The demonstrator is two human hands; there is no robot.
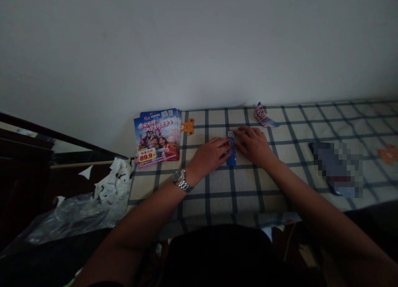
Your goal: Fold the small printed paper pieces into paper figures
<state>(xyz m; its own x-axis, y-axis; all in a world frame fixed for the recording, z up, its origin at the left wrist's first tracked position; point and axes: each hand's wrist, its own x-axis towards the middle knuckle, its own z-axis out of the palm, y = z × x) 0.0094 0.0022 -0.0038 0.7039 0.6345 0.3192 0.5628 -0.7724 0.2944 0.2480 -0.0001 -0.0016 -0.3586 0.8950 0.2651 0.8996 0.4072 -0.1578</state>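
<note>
Paper strip (231, 157) lies on checked cloth (218, 198).

The leaflets (158, 131) and blue strip (231, 158) look like smooth paper; the watch (179, 176), shiny metal; the cloth (217, 195), matt; the bag (70, 216), crinkled clear plastic.

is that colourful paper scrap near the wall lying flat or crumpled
Crumpled: the colourful paper scrap is bent, with one pointed corner standing up and a bluish corner spread low over the checked cloth.
</note>
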